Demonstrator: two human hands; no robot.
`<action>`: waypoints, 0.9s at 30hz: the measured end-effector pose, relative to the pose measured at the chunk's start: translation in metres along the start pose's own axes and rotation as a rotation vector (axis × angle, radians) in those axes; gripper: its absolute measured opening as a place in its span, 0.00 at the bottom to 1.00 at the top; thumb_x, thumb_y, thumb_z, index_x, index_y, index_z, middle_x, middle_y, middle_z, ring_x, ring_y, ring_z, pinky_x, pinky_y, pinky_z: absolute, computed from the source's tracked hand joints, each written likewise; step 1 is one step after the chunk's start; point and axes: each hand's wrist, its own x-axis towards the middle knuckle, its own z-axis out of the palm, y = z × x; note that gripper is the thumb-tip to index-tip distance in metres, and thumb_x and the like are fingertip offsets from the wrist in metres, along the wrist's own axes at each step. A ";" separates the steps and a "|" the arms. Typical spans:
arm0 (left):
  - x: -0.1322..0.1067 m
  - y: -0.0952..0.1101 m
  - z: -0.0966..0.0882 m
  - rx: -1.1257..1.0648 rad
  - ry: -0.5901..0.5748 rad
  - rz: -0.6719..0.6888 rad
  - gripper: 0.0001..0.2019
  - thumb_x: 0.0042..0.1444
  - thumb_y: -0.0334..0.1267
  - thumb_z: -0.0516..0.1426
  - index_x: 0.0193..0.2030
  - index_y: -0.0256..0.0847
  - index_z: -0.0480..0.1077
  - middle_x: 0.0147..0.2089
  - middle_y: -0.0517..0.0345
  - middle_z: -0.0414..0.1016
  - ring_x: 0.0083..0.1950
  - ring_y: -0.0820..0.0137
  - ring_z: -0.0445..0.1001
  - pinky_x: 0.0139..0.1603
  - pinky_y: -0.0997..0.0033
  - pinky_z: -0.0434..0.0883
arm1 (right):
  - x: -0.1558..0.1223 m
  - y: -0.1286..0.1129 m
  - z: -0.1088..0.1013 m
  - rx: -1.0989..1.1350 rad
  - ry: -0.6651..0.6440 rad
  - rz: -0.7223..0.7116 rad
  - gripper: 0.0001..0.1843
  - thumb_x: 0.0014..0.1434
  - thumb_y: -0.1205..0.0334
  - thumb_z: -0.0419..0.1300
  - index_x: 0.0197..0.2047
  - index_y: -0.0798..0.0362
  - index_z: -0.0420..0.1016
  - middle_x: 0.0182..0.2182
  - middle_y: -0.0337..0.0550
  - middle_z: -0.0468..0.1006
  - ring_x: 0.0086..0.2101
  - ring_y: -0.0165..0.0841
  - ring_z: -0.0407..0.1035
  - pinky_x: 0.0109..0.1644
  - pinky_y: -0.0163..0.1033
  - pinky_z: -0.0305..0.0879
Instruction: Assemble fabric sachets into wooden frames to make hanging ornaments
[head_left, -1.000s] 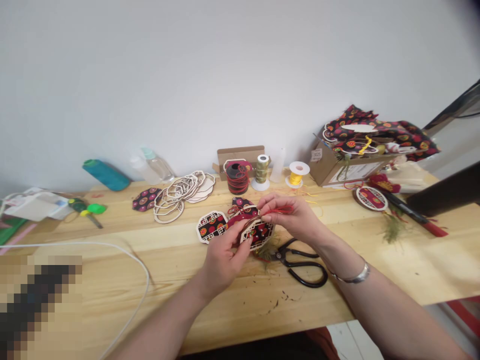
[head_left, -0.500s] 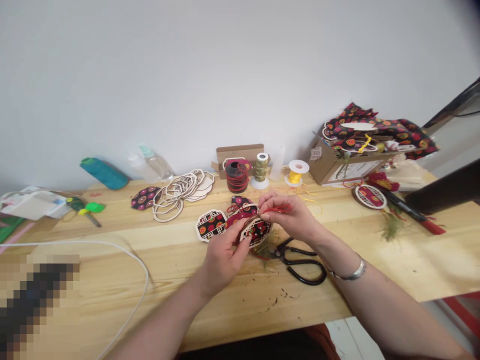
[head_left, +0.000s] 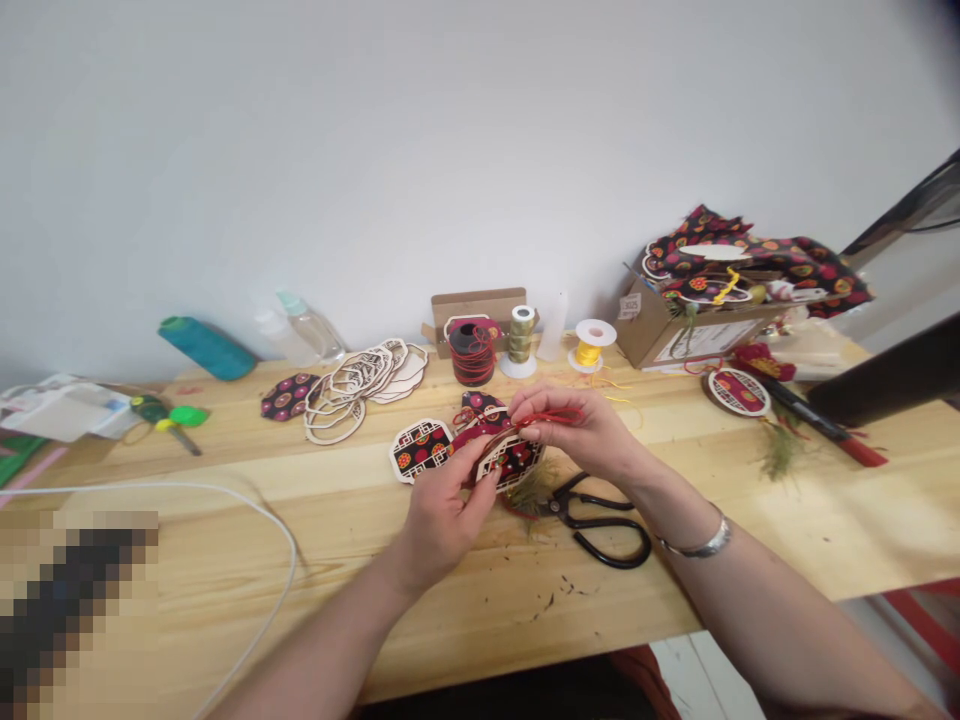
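My left hand (head_left: pixel 450 500) grips a fabric-backed ornament (head_left: pixel 514 463) with a pale wooden lattice frame, thumb on its face. At the ornament's upper edge my right hand (head_left: pixel 574 430) is closed, pinching a red cord (head_left: pixel 555 416) that loops over the fingers. A second patterned ornament (head_left: pixel 421 450) lies flat just left of my hands, with more dark red printed fabric (head_left: pixel 480 405) behind them. Black-handled scissors (head_left: pixel 611 530) rest below my right hand, beside a green tassel (head_left: pixel 534 492) partly under the ornament.
Along the wall stand a dark red cord spool (head_left: pixel 473 362), a green thread spool (head_left: pixel 521 340) and a yellow spool (head_left: pixel 592 345). Wooden frames (head_left: pixel 337 425) are piled left of them. A cardboard box (head_left: pixel 645 335) holds fabric at right. A white cable (head_left: pixel 277 520) curves across the left.
My right hand has shifted very slightly left along the ornament's upper edge, still pinching the red cord. The ornament has tilted slightly in my left hand.
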 end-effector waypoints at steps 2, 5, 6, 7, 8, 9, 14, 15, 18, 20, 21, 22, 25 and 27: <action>0.000 0.000 0.000 0.000 -0.006 -0.004 0.17 0.58 0.30 0.57 0.55 0.37 0.69 0.41 0.57 0.82 0.33 0.76 0.79 0.38 0.82 0.74 | 0.000 -0.001 0.000 0.023 -0.009 0.036 0.06 0.51 0.62 0.67 0.35 0.49 0.81 0.38 0.41 0.78 0.40 0.31 0.72 0.50 0.42 0.68; 0.000 -0.001 0.000 -0.001 -0.007 -0.018 0.17 0.58 0.31 0.56 0.55 0.37 0.69 0.41 0.56 0.82 0.34 0.75 0.79 0.38 0.81 0.75 | -0.001 0.000 -0.001 0.042 -0.019 0.076 0.08 0.51 0.60 0.68 0.36 0.50 0.80 0.39 0.41 0.79 0.40 0.32 0.72 0.49 0.42 0.68; 0.001 -0.001 0.000 0.001 -0.007 -0.022 0.17 0.58 0.31 0.56 0.55 0.37 0.69 0.41 0.55 0.82 0.34 0.74 0.80 0.39 0.80 0.75 | -0.001 0.000 -0.001 0.046 -0.020 0.079 0.08 0.50 0.60 0.68 0.36 0.50 0.80 0.39 0.41 0.79 0.41 0.32 0.72 0.50 0.42 0.68; 0.001 -0.001 0.000 0.002 -0.009 -0.026 0.17 0.58 0.32 0.56 0.55 0.36 0.69 0.42 0.55 0.82 0.34 0.74 0.80 0.39 0.79 0.75 | -0.001 0.000 -0.001 0.049 -0.021 0.080 0.09 0.50 0.60 0.68 0.37 0.50 0.80 0.39 0.41 0.79 0.41 0.32 0.72 0.50 0.42 0.68; 0.001 0.000 0.000 0.003 -0.012 -0.031 0.17 0.58 0.32 0.56 0.55 0.36 0.69 0.42 0.54 0.82 0.34 0.73 0.80 0.39 0.79 0.75 | -0.002 0.000 -0.001 0.052 -0.020 0.081 0.09 0.50 0.60 0.69 0.37 0.50 0.80 0.39 0.41 0.79 0.41 0.31 0.73 0.50 0.42 0.68; 0.001 0.000 0.000 0.004 -0.015 -0.037 0.17 0.58 0.32 0.56 0.55 0.36 0.69 0.42 0.54 0.82 0.34 0.73 0.80 0.38 0.78 0.75 | -0.002 0.000 -0.001 0.055 -0.019 0.083 0.09 0.50 0.60 0.69 0.37 0.50 0.80 0.39 0.41 0.79 0.40 0.31 0.73 0.49 0.41 0.69; 0.002 0.002 0.000 0.003 0.004 -0.039 0.18 0.58 0.32 0.56 0.55 0.33 0.69 0.41 0.52 0.82 0.34 0.72 0.81 0.38 0.78 0.76 | -0.002 -0.004 -0.002 0.063 -0.012 0.092 0.09 0.50 0.59 0.69 0.36 0.50 0.80 0.37 0.41 0.80 0.38 0.30 0.73 0.47 0.40 0.69; 0.002 0.002 0.000 0.001 0.009 -0.033 0.18 0.58 0.32 0.56 0.55 0.34 0.69 0.41 0.52 0.83 0.33 0.72 0.81 0.38 0.78 0.76 | -0.002 -0.005 -0.002 0.051 -0.001 0.090 0.09 0.50 0.58 0.68 0.36 0.51 0.80 0.37 0.41 0.80 0.38 0.30 0.73 0.47 0.40 0.69; 0.001 0.000 0.000 -0.006 0.023 -0.021 0.18 0.58 0.32 0.56 0.55 0.33 0.68 0.41 0.51 0.83 0.34 0.71 0.81 0.39 0.77 0.77 | -0.002 -0.009 -0.002 -0.007 0.026 0.082 0.09 0.53 0.55 0.66 0.34 0.52 0.80 0.35 0.41 0.80 0.37 0.31 0.72 0.45 0.40 0.69; 0.001 0.000 0.001 -0.007 0.029 -0.025 0.18 0.58 0.32 0.57 0.55 0.32 0.69 0.41 0.50 0.83 0.35 0.71 0.81 0.39 0.77 0.77 | -0.002 -0.010 -0.001 -0.033 0.031 0.082 0.09 0.54 0.55 0.65 0.34 0.52 0.80 0.34 0.41 0.80 0.36 0.30 0.71 0.44 0.39 0.69; 0.001 0.000 0.001 -0.008 0.029 -0.030 0.17 0.58 0.32 0.57 0.54 0.32 0.69 0.41 0.50 0.83 0.35 0.70 0.81 0.39 0.77 0.77 | -0.002 -0.010 -0.001 -0.039 0.030 0.085 0.09 0.55 0.55 0.65 0.34 0.52 0.80 0.33 0.41 0.80 0.35 0.30 0.71 0.43 0.39 0.69; 0.001 0.000 0.001 -0.012 0.029 -0.038 0.17 0.58 0.32 0.57 0.54 0.32 0.69 0.41 0.50 0.83 0.35 0.70 0.81 0.39 0.77 0.77 | -0.002 -0.010 -0.001 -0.041 0.032 0.086 0.09 0.55 0.55 0.65 0.34 0.52 0.80 0.33 0.41 0.80 0.35 0.30 0.71 0.42 0.38 0.69; 0.001 0.000 0.001 -0.033 0.025 -0.059 0.17 0.58 0.33 0.57 0.55 0.32 0.68 0.42 0.49 0.82 0.35 0.70 0.81 0.39 0.76 0.77 | -0.002 -0.009 -0.001 -0.036 0.037 0.089 0.09 0.54 0.55 0.65 0.34 0.52 0.80 0.33 0.41 0.79 0.35 0.30 0.71 0.43 0.39 0.69; 0.001 0.000 0.002 -0.048 0.022 -0.069 0.18 0.58 0.33 0.57 0.55 0.32 0.68 0.42 0.49 0.82 0.36 0.70 0.81 0.40 0.75 0.77 | -0.002 -0.007 -0.001 -0.030 0.042 0.085 0.09 0.53 0.55 0.66 0.33 0.52 0.80 0.33 0.41 0.79 0.35 0.30 0.71 0.43 0.39 0.69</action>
